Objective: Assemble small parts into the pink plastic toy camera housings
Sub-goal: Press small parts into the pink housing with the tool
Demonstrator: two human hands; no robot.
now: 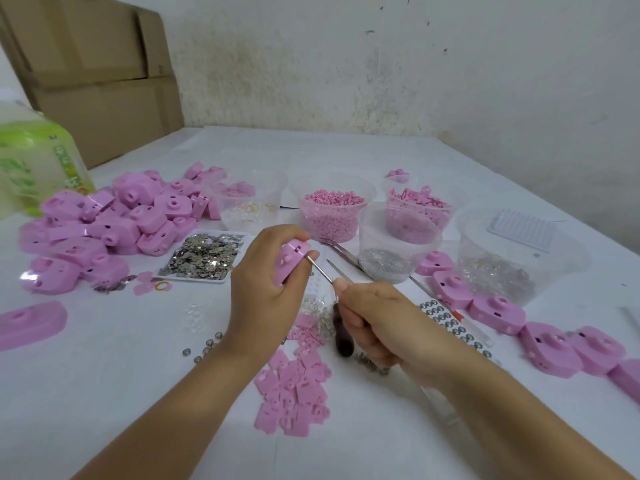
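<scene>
My left hand is wrapped around one pink camera housing, holding it up off the desk pretty much dead center, tipped on its edge. My right hand is clenched around the dark handle of a screwdriver, and the thin metal shaft points up toward 10 o'clock with its tip right at the side of the housing, next to my left fingertips. Out at 10 o'clock there's a big messy pile of housings, and just right of it a white tray of shiny metal bits. At 12 o'clock sits a clear tub of pink pellets, with more clear tubs to its right. A row of housings runs from 2 down to 4 o'clock. Flat pink plates are scattered at 6 o'clock, between my forearms. Cardboard boxes are stacked way back at 11.
</scene>
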